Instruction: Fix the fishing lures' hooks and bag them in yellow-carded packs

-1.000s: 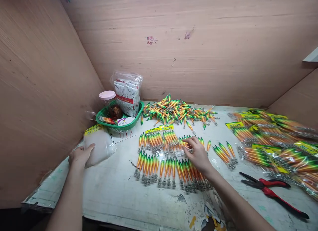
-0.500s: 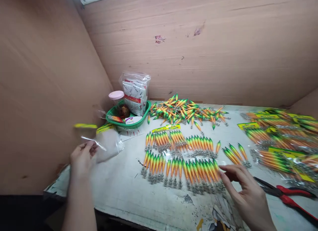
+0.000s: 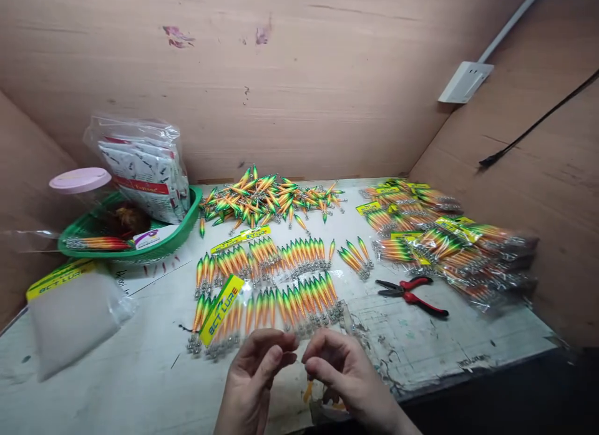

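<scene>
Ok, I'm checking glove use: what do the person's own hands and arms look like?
The left hand and right hand are bare: no gloves, rings or watch in view. No sleeve shows on the right forearm; the left is cropped.

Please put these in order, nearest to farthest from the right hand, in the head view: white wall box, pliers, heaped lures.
1. Pliers: ahead, to the right.
2. Heaped lures: farther back, slightly left.
3. White wall box: high, upper right.
</scene>
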A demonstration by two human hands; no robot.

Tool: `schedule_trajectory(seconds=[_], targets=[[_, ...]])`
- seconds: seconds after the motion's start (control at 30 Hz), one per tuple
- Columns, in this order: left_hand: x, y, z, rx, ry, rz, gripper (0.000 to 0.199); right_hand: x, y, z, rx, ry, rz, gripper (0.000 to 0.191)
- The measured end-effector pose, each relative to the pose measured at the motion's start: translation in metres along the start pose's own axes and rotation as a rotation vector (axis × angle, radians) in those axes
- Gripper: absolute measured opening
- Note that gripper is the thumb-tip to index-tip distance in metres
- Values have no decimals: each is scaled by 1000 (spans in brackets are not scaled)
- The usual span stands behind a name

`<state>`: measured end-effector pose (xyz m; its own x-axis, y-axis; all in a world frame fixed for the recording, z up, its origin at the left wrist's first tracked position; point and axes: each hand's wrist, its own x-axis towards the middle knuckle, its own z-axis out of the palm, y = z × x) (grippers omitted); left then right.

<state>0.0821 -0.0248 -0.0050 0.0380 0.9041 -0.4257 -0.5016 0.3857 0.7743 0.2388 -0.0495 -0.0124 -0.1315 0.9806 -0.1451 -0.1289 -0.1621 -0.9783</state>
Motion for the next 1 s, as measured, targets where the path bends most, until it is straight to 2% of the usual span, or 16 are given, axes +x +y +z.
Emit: schedule_trajectory(seconds=[0.07, 0.17, 0.23, 0.3, 0.43, 0.77, 1.0], targets=[[8, 5, -2, -23, 68, -55, 38, -1, 4, -25, -250, 48, -95, 33], [18, 11, -6, -58, 153, -99, 45, 6, 14, -65, -775, 237, -263, 22], [21, 13, -7, -78, 177, -101, 47, 14, 22, -83, -936, 238, -296, 22], [23, 13, -7, -109, 193, -87, 46, 21, 28, -93, -961, 184, -302, 27], [24, 12, -5, -130, 201, -84, 49, 27, 30, -95, -996, 139, -313, 25], [26, 14, -5, -98, 124, -116, 47, 10, 22, -118, -921, 126, -257, 10], [27, 12, -2, -93, 111, -121, 48, 7, 27, -114, -963, 129, -221, 15]])
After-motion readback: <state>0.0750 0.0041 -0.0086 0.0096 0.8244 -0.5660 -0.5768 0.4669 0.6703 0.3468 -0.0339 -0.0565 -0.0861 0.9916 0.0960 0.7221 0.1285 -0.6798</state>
